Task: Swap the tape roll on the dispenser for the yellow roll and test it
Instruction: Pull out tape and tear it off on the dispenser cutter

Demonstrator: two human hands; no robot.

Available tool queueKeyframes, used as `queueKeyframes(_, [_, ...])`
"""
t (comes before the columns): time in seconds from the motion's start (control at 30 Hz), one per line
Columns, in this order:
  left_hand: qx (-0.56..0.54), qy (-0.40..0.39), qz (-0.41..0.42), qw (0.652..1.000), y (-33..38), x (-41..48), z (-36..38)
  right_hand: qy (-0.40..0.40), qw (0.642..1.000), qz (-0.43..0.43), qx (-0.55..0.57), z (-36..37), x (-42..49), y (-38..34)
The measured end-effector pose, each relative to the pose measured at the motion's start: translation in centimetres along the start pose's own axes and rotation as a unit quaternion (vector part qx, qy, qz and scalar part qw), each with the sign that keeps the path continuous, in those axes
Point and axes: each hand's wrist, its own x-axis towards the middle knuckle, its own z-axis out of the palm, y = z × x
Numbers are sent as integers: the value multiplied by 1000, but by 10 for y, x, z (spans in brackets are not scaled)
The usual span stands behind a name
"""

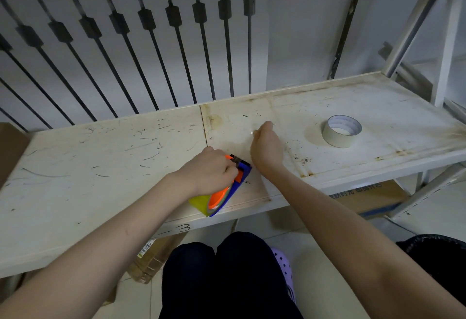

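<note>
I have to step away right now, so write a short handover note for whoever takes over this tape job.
Left hand: gripping the blue and orange dispenser, pressed onto the shelf near its front edge.
Right hand: ahead of the dispenser, fingers down on the shelf, apparently pinning clear-looking tape; the strip itself is hard to see.
Yellow roll: already on the dispenser.
White roll: lying flat on the shelf to the right, apart from both hands.
Done: swap looks complete.
Left: finish the test pull and cut the tape.

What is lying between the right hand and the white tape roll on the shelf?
Nothing; the head view shows only bare, stained shelf between the right hand and the white tape roll.
</note>
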Motion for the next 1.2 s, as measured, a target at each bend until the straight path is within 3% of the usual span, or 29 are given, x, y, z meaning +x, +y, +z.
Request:
queueKeyframes(0.17, [-47, 37, -15, 998, -6, -6, 3, 37, 987, -37, 152, -17, -6, -11])
queueKeyframes(0.33, [-156, 81, -102, 979, -7, -3, -4, 60, 966, -78, 238, -25, -15, -25])
queueKeyframes(0.63, [-138, 41, -137, 980, -4, 5, -15, 141, 929, -115, 322, -55, -11, -61])
queueKeyframes(0.77, [-129, 41, -131, 982, -3, 3, -13, 156, 929, -47, 332, -62, 2, -50])
queueKeyframes(0.93, [-140, 62, -98, 983, -3, -1, -10, 80, 957, 99, 259, -47, 12, -14])
queueKeyframes(1.2, [-70, 55, -9, 996, -4, 0, -11, 18, 962, 154, 227, -38, 9, 5])
